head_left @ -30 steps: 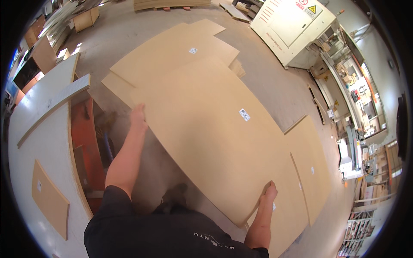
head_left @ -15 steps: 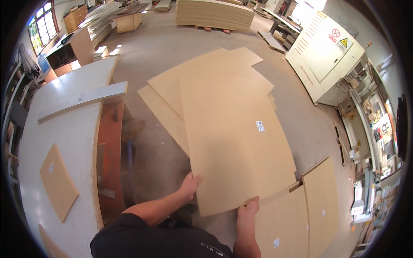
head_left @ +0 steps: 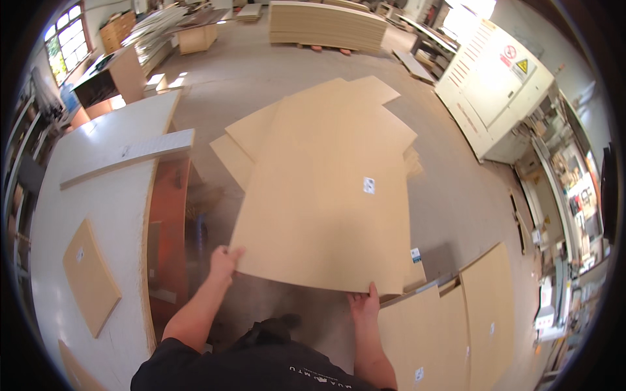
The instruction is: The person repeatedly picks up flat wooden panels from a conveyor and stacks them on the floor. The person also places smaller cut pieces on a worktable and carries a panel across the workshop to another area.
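Observation:
A large light-brown wood panel (head_left: 313,221) with a small white label (head_left: 369,186) fills the middle of the view. My left hand (head_left: 225,262) is closed on its near left corner. With its thumb on the panel's face, my right hand (head_left: 365,301) grips the near edge further right; its other fingers curl at the underside. Beyond, the panel overlaps a fanned pile of similar panels (head_left: 386,122); whether its far end rests on them I cannot tell. To the right of my right hand, more labelled panels (head_left: 427,329) stand close by.
A white-topped bench (head_left: 117,215) along the left carries a long pale strip (head_left: 130,156) and a small brown panel (head_left: 92,277). Back right is a cream machine cabinet (head_left: 495,85). A tall stack of boards (head_left: 326,29) lies at the far end of the floor.
The panel's near end has swung left, and both hands have moved with it, my left hand farther. More of the panels beside my right hand now shows.

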`<state>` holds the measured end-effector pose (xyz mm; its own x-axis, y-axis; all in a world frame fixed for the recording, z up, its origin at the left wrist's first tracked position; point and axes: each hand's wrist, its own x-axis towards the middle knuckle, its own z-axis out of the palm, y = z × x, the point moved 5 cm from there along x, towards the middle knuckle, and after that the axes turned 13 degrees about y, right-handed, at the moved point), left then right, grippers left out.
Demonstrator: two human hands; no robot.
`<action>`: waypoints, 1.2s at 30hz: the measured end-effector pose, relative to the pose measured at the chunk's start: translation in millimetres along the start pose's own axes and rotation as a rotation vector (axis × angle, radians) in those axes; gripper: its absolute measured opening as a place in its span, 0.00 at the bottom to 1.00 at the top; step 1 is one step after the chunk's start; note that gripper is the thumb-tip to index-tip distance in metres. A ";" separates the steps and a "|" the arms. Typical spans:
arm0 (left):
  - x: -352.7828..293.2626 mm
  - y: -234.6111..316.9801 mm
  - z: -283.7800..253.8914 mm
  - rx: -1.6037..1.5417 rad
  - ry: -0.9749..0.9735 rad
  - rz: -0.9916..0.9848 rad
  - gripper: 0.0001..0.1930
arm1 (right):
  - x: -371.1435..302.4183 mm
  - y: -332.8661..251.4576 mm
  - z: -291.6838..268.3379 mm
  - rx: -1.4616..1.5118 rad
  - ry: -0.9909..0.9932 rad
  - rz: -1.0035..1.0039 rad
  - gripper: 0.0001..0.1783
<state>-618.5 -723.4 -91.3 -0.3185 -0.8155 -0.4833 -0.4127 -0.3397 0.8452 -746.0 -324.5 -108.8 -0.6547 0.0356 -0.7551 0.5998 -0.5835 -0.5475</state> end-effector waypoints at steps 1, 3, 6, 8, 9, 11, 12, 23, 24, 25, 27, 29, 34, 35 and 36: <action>24.5 6.5 -5.6 -0.019 0.086 0.029 0.16 | 4.0 -4.1 3.6 -0.060 0.032 -0.051 0.26; 66.9 17.8 -12.3 -0.293 0.171 0.049 0.14 | 7.8 14.2 23.5 -0.167 -0.048 0.063 0.26; 96.4 30.8 -5.3 -0.561 0.451 0.194 0.16 | 4.3 44.7 51.9 -0.271 -0.194 0.144 0.25; 97.7 44.3 17.3 -0.339 0.529 0.358 0.27 | -0.9 57.2 60.6 -0.337 -0.267 0.185 0.24; 91.5 52.6 33.9 -0.326 0.561 0.520 0.32 | -1.9 59.3 58.3 -0.324 -0.208 0.208 0.23; 90.2 69.0 54.2 -0.095 0.725 0.621 0.35 | -5.8 57.1 57.6 -0.253 -0.222 0.236 0.22; 91.8 71.9 57.2 -0.071 0.762 0.598 0.36 | -7.5 55.6 57.9 -0.216 -0.239 0.254 0.21; 174.0 164.0 122.9 0.317 0.474 0.699 0.47 | 12.0 44.8 148.7 -0.503 -0.323 0.247 0.25; 179.0 164.3 130.3 0.430 0.447 0.666 0.47 | 15.4 42.0 149.6 -0.585 -0.350 0.248 0.24; 182.7 164.4 136.0 0.498 0.456 0.640 0.47 | 18.0 39.2 147.4 -0.653 -0.404 0.238 0.23; 193.7 169.2 146.3 0.545 0.470 0.655 0.48 | 28.0 34.0 126.9 -0.719 -0.365 0.213 0.23; 207.0 175.9 156.0 0.505 0.468 0.716 0.48 | 33.6 28.8 84.9 -0.767 -0.322 0.190 0.22; 236.3 203.2 179.3 0.500 0.548 0.739 0.44 | 30.1 21.5 -22.7 -0.892 -0.092 0.169 0.18; 238.7 204.8 185.3 0.501 0.538 0.720 0.43 | 25.1 23.9 -34.0 -0.928 -0.085 0.156 0.18; 236.9 206.8 186.3 0.484 0.616 0.757 0.41 | 18.0 25.3 -44.2 -0.966 -0.070 0.126 0.18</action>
<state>-938.3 -899.6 -73.5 -0.2051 -0.8762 0.4362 -0.6249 0.4602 0.6306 -722.3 -302.7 -152.1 -0.5670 -0.0482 -0.8223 0.7656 0.3375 -0.5477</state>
